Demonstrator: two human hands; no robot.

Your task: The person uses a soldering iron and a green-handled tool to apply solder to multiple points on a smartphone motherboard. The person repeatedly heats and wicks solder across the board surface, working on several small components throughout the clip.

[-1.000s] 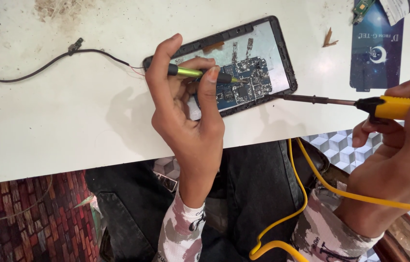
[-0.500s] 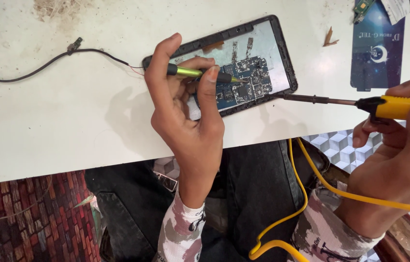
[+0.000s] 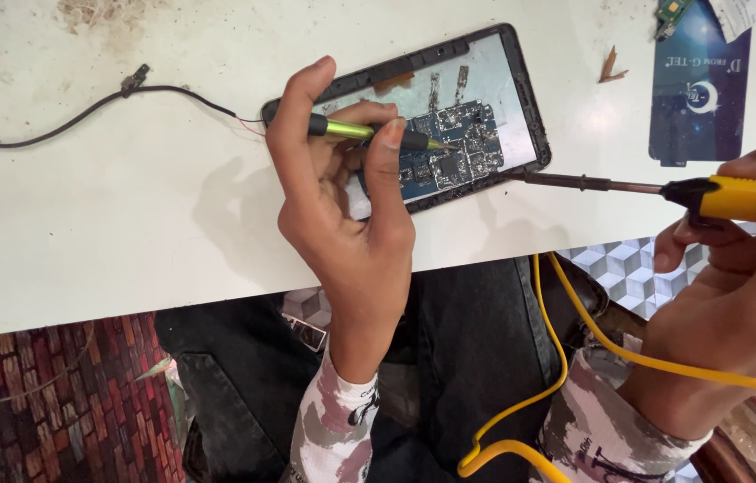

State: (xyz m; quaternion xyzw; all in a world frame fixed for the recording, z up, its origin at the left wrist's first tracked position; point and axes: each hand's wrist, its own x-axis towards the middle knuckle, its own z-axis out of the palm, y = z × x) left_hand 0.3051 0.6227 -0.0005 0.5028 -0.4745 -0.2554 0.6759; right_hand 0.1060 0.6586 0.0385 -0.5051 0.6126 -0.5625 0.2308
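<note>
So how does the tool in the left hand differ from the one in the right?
The green-handled tool in the left hand is short and slim; the yellow-handled soldering iron in the right hand is longer, with a bare metal shaft. The green tool's tip sits over the circuit board in the opened phone; the iron's tip rests at the phone's edge. The iron trails a yellow cord. Both point at the phone.

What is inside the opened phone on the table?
Inside the opened phone a blue circuit board and pale metal plate show; the left hand covers its lower left part.
</note>
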